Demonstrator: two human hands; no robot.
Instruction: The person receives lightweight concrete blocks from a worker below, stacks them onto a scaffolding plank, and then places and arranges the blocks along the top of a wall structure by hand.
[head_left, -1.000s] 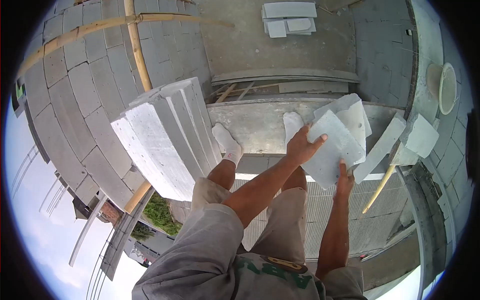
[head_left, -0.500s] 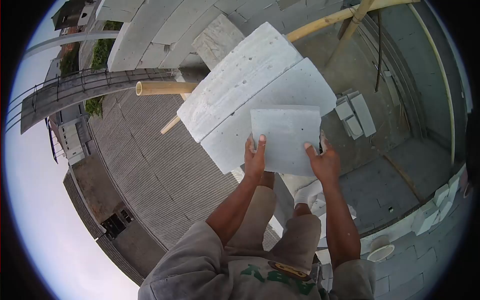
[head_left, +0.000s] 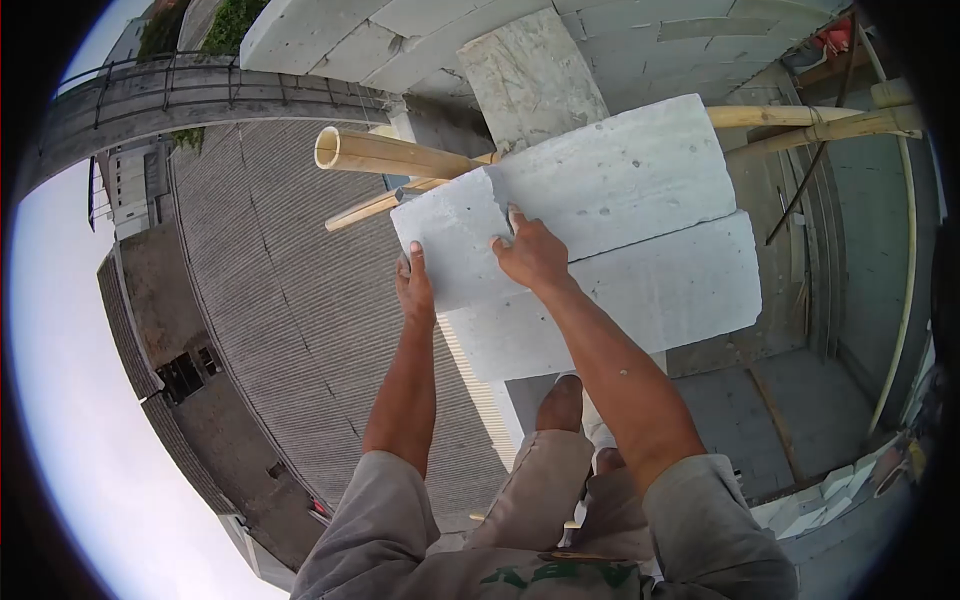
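A short light-grey concrete block [head_left: 455,235] is held between my two hands, over the left end of two long blocks. My left hand [head_left: 416,287] grips its left edge, thumb on the top face. My right hand [head_left: 533,252] grips its right edge, with the thumb and a finger showing and the other fingers partly hidden. The far long block [head_left: 630,170] and the near long block [head_left: 650,290] lie side by side with a narrow seam between them. Whether the short block rests fully on them, I cannot tell.
Bamboo poles [head_left: 400,152] jut out left beyond the blocks, and more poles [head_left: 830,130] cross at the right. A rough slab [head_left: 530,75] leans near the block wall [head_left: 680,50]. A corrugated roof [head_left: 300,290] lies far below on the left.
The short block has moved left, from over the near long block to the left end of both. My hands have travelled with it, and the view has shifted.
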